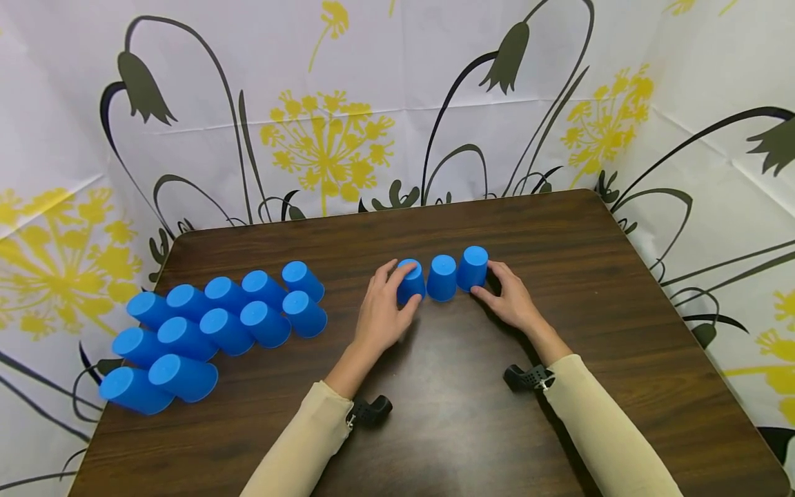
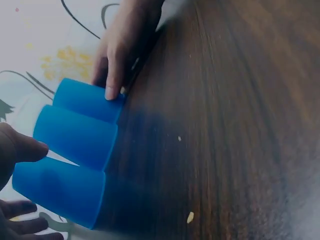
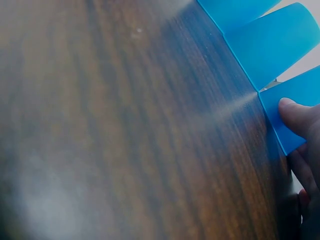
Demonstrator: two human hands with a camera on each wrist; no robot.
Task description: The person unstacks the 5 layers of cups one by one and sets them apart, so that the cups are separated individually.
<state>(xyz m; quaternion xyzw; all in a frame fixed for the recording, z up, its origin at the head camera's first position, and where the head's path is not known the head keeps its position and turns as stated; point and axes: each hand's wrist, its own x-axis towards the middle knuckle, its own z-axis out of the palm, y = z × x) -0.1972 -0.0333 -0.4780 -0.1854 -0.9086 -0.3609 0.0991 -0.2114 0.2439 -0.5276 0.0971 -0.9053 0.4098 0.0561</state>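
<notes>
Three blue plastic cups stand upside down in a short slanting row near the middle of the table. My left hand [image 1: 380, 310] is around the left cup [image 2: 60, 190], its fingers fairly straight and spread on one side and its thumb on the other. Whether that hand presses on the cup, I cannot tell. The right cup [image 1: 474, 266] is pinched by my right hand [image 1: 512, 298], with the thumb [image 3: 295, 116] on its near side and the fingers partly hidden behind. Between them stands the middle cup [image 1: 442, 278], which neither hand visibly holds.
Several more upside-down blue cups [image 1: 226, 331] stand in rows on the left of the brown wood-grain table [image 1: 459, 428]. Behind the table's back edge hangs a white flower-print cloth [image 1: 373, 62]. Small pale crumbs [image 2: 190, 217] lie on the tabletop.
</notes>
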